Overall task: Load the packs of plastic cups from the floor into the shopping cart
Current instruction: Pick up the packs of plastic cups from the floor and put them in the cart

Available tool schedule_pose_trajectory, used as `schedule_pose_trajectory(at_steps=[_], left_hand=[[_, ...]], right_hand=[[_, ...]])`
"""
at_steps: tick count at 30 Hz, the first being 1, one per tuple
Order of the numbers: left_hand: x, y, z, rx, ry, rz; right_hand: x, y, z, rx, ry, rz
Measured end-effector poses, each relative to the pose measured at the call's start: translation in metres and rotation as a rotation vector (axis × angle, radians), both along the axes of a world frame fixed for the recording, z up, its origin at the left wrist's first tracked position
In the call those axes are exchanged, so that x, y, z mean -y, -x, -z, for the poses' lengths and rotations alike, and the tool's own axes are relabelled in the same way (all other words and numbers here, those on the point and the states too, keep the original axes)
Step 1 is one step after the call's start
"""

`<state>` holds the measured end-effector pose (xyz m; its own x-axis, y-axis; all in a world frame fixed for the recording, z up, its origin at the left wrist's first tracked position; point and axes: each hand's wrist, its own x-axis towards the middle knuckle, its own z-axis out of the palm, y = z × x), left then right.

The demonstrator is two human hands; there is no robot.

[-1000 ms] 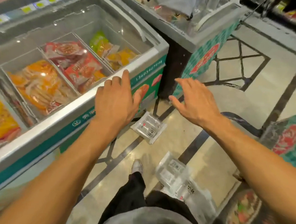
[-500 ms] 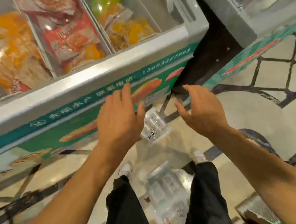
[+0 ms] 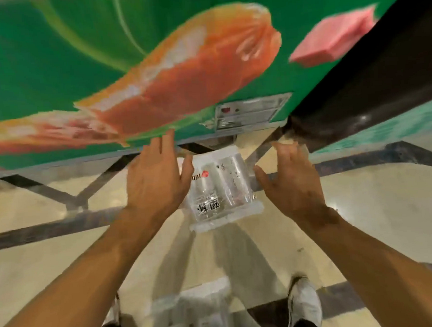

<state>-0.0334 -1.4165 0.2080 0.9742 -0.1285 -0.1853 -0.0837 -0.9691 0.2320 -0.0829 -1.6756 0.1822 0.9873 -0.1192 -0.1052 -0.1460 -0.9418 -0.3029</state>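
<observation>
A clear pack of plastic cups (image 3: 220,188) with black print and a red logo lies on the beige floor, just in front of the green freezer. My left hand (image 3: 157,177) hovers at its left edge with fingers spread, the thumb next to the pack's upper left corner. My right hand (image 3: 289,179) hovers at its right side, fingers loosely bent, thumb pointing at the pack. Neither hand holds it. More clear packs (image 3: 193,308) lie blurred on the floor between my feet. No shopping cart is in view.
The green freezer front (image 3: 77,70) with an orange shrimp picture fills the top of the view, close ahead. A dark gap (image 3: 372,83) separates it from a second freezer at right. My white shoe (image 3: 304,302) stands at the lower right. Dark stripes cross the floor.
I have bent down far closer to the floor. Both hands have dropped to either side of the far pack, which now looks much larger. The freezer's top is out of view.
</observation>
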Motion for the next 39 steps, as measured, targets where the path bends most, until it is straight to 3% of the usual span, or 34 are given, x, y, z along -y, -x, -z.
schedule_pose_trajectory(at_steps=[5, 10, 15, 18, 27, 39], left_hand=[[-0.010, 0.008, 0.156, -0.065, -0.001, -0.115], [-0.003, 0.011, 0.284, -0.215, 0.271, -0.364], [0.015, 0.017, 0.355, -0.273, 0.375, -0.573], [0.001, 0.018, 0.379, -0.235, 0.533, -0.626], [-0.027, 0.044, 0.265, -0.239, 0.669, -0.662], [-0.195, 0.116, -0.059, -0.120, 0.773, -0.899]], right_hand=[[0.003, -0.010, 0.148, -0.072, -0.038, -0.006], [0.003, -0.031, 0.250, -0.223, -0.135, 0.074], [0.008, -0.042, 0.317, -0.302, -0.212, 0.184], [0.004, -0.039, 0.332, -0.324, -0.397, 0.264], [-0.033, -0.013, 0.243, -0.345, -0.687, 0.284], [-0.195, 0.009, -0.076, -0.351, -0.742, 0.056]])
